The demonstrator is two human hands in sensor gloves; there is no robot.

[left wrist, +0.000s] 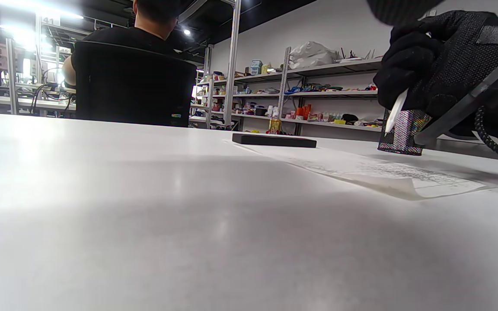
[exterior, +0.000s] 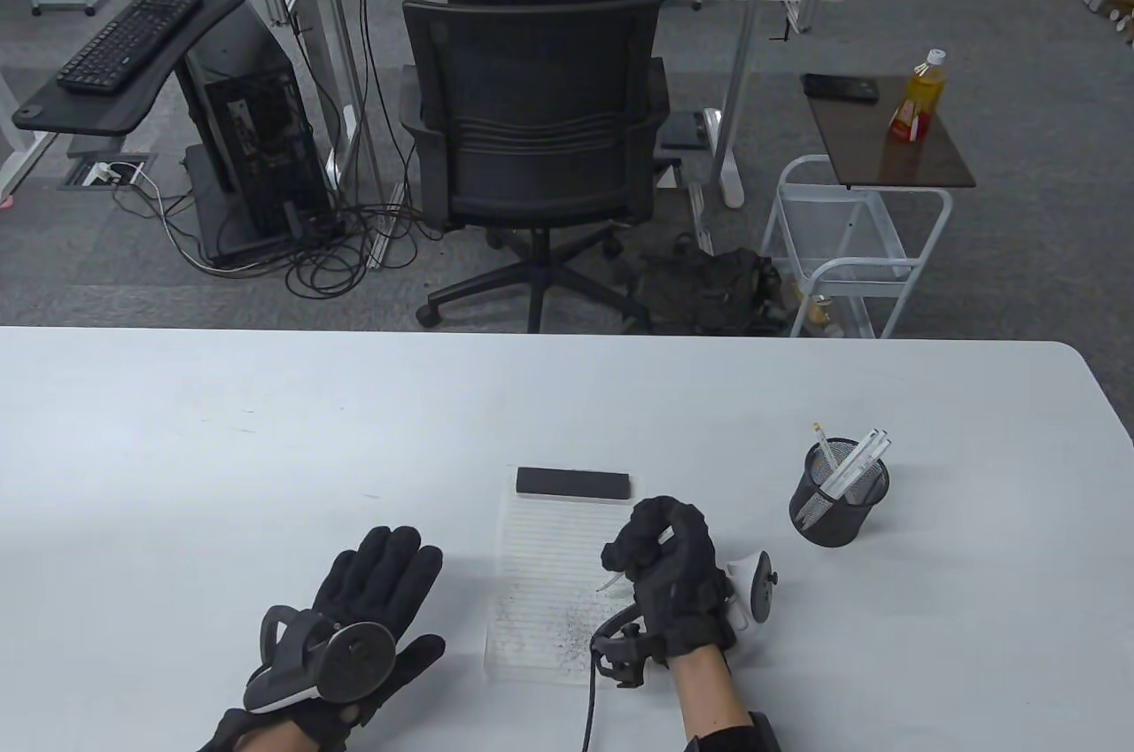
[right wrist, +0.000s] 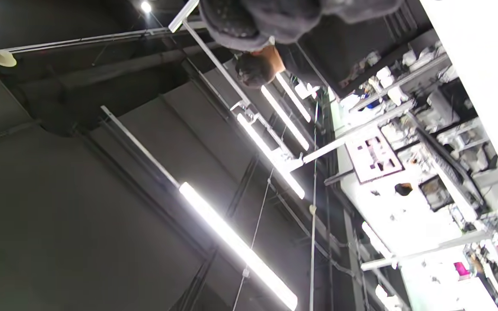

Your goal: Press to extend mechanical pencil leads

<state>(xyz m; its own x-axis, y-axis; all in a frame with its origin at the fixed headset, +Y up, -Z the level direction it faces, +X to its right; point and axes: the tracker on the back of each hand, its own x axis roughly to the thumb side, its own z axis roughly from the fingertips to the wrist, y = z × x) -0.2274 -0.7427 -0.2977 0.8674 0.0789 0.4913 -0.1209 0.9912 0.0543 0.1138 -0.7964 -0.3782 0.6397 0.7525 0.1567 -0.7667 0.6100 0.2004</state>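
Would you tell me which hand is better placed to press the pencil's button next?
Right. The right hand already grips the mechanical pencil above the paper, while the left hand rests flat on the table, away from it.

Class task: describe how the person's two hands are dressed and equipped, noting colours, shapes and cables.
Both hands wear black knitted gloves. The left hand carries a grey ring-and-disc tracker; the right hand has a white one, plus a black cable trailing from the wrist. Bare skin shows before dark sleeves.
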